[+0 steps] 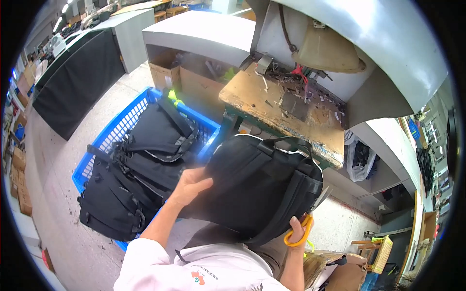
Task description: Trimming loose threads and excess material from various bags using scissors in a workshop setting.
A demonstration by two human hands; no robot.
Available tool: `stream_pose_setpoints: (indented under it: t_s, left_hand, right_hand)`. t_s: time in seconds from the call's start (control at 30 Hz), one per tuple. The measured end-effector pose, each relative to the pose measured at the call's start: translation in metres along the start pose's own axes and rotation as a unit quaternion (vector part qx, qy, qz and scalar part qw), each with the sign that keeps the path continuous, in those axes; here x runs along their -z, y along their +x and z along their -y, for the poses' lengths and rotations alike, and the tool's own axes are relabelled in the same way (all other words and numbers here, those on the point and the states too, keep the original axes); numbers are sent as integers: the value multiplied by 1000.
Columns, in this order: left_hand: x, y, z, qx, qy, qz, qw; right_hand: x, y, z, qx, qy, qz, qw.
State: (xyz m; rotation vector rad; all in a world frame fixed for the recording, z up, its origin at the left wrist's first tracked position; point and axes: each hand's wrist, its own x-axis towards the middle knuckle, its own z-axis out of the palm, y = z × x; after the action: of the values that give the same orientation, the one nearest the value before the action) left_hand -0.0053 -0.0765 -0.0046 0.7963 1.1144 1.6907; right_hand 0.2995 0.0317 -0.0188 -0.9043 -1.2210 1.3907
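Note:
A black backpack (pixel 247 186) is held up in front of me above my lap, its shoulder straps and top carry handle showing. My left hand (pixel 191 187) grips its left side, the thumb in front and the other fingers mostly hidden behind the fabric. At the lower right, my right hand (pixel 295 234) is closed round scissors with yellow-orange handles (pixel 307 225). Their metal blades point upward along the backpack's right edge. That hand is against the backpack too; whether it grips the fabric I cannot tell.
A blue plastic crate (pixel 110 130) at the left holds several black backpacks (pixel 109 201). Ahead stands a worn wooden worktop (pixel 272 109) littered with scraps, under a lamp shade (pixel 330 48). Cardboard boxes (pixel 199 87) sit beneath a white table. A small wooden stool (pixel 376 254) is at right.

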Motion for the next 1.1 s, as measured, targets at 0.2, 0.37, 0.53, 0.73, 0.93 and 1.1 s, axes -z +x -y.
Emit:
stream_pose_setpoints:
  t_s: [0.2, 0.37, 0.53, 0.73, 0.93, 1.1]
  left_hand:
    - [3, 53, -82, 8, 149, 182, 972]
    - [-51, 82, -103, -95, 270, 325, 901]
    - [-80, 94, -101, -67, 435, 393, 807]
    - [-32, 92, -82, -17, 410, 323, 853]
    - [67, 67, -39, 134, 136, 101, 976]
    - [75, 40, 29, 166, -11, -41, 985]
  right_hand:
    - [6, 53, 83, 207, -147, 28, 967]
    - [-34, 78, 143, 84, -78, 221, 968]
    - [-64, 92, 141, -41, -239, 269, 932]
    - [-61, 84, 112, -73, -181, 199, 960]
    - [-55, 87, 92, -106, -64, 156, 980]
    - [-54, 89, 91, -84, -71, 132, 985]
